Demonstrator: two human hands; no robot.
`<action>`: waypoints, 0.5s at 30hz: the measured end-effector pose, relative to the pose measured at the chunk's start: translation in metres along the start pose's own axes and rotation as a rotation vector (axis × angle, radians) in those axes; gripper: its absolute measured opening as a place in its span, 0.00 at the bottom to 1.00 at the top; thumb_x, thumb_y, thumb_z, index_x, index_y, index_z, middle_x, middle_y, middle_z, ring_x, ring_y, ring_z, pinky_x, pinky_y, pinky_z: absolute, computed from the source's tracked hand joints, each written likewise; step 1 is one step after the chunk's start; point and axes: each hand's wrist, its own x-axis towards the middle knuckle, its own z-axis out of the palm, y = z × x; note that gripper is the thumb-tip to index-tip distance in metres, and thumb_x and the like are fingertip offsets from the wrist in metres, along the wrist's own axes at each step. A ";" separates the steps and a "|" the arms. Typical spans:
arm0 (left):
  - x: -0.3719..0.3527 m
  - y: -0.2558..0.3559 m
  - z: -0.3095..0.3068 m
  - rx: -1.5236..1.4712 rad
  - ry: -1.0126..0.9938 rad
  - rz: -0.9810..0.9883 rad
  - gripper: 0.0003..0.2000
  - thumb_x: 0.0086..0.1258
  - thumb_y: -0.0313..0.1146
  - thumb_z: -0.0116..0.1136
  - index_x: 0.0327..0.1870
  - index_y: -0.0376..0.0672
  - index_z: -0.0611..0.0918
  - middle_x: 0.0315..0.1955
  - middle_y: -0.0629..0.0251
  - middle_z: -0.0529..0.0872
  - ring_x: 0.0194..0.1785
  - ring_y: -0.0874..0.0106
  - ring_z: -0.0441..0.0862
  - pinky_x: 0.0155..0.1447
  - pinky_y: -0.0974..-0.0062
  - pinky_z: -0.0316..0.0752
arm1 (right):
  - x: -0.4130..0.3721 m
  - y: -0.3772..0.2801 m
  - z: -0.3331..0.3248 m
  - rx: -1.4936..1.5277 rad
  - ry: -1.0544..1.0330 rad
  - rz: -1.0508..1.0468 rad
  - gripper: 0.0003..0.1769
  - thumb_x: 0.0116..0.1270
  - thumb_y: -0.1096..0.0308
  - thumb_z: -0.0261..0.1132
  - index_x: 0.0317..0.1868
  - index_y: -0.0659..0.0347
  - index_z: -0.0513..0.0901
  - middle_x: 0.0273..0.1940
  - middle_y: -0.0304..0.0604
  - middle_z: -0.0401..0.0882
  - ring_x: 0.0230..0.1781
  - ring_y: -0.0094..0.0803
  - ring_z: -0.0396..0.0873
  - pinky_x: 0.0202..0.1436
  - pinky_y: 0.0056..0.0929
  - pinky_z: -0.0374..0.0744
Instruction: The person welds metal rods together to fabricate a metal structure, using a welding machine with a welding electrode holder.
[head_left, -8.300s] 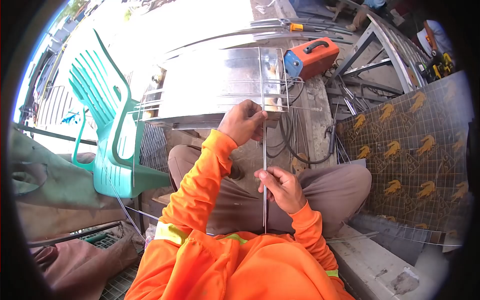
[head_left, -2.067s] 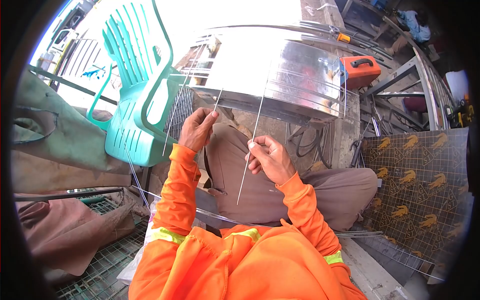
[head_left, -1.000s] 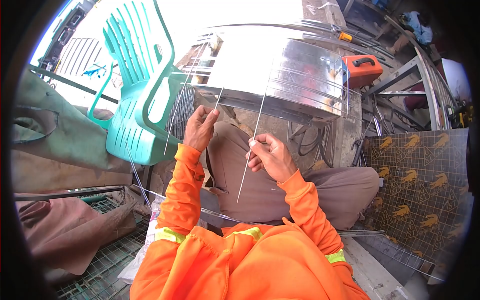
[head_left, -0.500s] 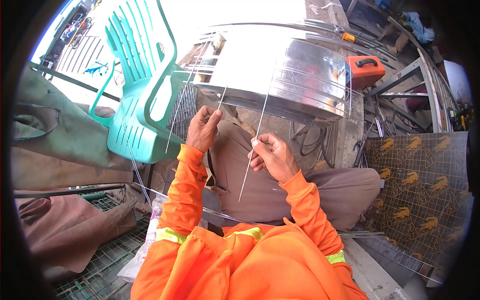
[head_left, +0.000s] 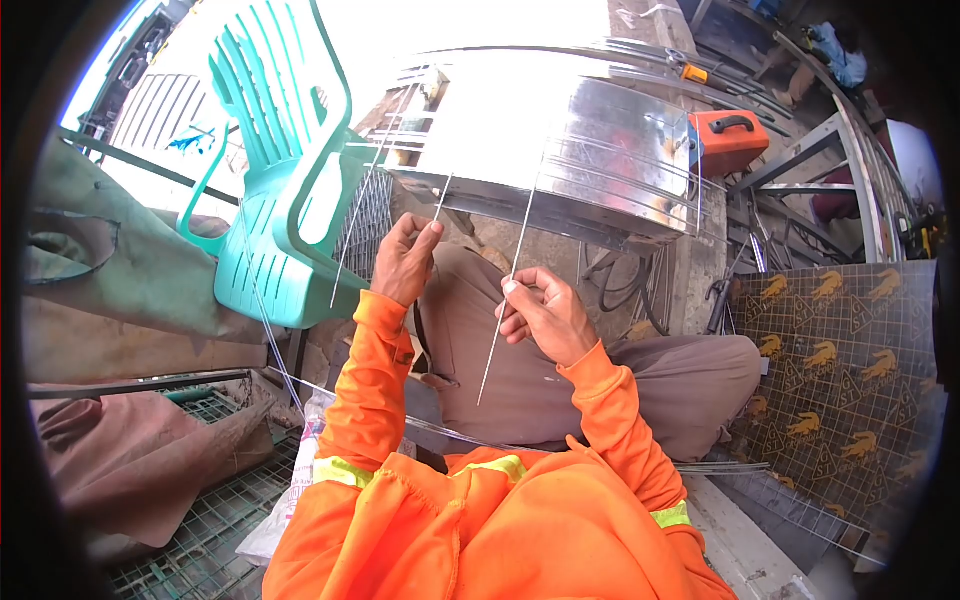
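Observation:
My left hand [head_left: 406,262] pinches a short thin metal rod [head_left: 444,192] between thumb and fingers, its tip pointing up toward the shiny sheet-metal box [head_left: 625,125]. In my right hand [head_left: 552,316] is a longer metal rod [head_left: 527,218], gripped near its lower part. That rod slants from the box's front edge down over my lap, its lower end free. Both hands are above my brown trousers [head_left: 480,375], a little apart from each other. Several similar thin rods lie across the top of the box.
A green plastic chair [head_left: 265,265] stands at the left, a bundle of wire mesh [head_left: 368,225] beside it. Beyond the box's right end sits an orange case [head_left: 728,155]. A patterned dark panel [head_left: 830,390] is at the right. Brown cloth [head_left: 150,455] drapes over green mesh at lower left.
My hands and both rods stay practically where they were. Far off at the upper left, a dark vehicle now shows where motorcycles were visible.

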 end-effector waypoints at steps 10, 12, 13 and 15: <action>-0.001 0.002 0.000 -0.017 -0.013 -0.039 0.15 0.74 0.45 0.58 0.37 0.40 0.77 0.16 0.75 0.71 0.17 0.83 0.67 0.20 0.83 0.60 | 0.000 0.001 0.000 -0.001 0.004 0.003 0.17 0.72 0.62 0.60 0.48 0.70 0.75 0.30 0.42 0.80 0.25 0.24 0.81 0.27 0.24 0.81; 0.000 0.000 -0.001 -0.023 -0.018 -0.038 0.15 0.74 0.45 0.58 0.37 0.40 0.77 0.16 0.75 0.71 0.17 0.84 0.67 0.20 0.83 0.60 | 0.000 0.000 0.000 -0.002 0.003 0.004 0.17 0.72 0.62 0.60 0.48 0.70 0.75 0.29 0.42 0.80 0.25 0.24 0.81 0.27 0.24 0.81; 0.000 -0.001 -0.001 -0.026 -0.019 -0.026 0.15 0.74 0.45 0.58 0.37 0.40 0.77 0.16 0.75 0.71 0.17 0.84 0.66 0.20 0.83 0.60 | 0.000 0.000 0.000 -0.003 0.002 0.004 0.17 0.72 0.62 0.60 0.48 0.70 0.75 0.29 0.42 0.80 0.25 0.24 0.81 0.27 0.24 0.81; 0.001 -0.001 -0.001 -0.030 -0.021 -0.015 0.15 0.74 0.45 0.58 0.37 0.40 0.76 0.16 0.75 0.71 0.17 0.84 0.66 0.20 0.83 0.60 | 0.000 0.000 0.000 -0.002 0.003 0.004 0.17 0.72 0.62 0.60 0.48 0.70 0.75 0.29 0.42 0.80 0.25 0.24 0.81 0.27 0.23 0.81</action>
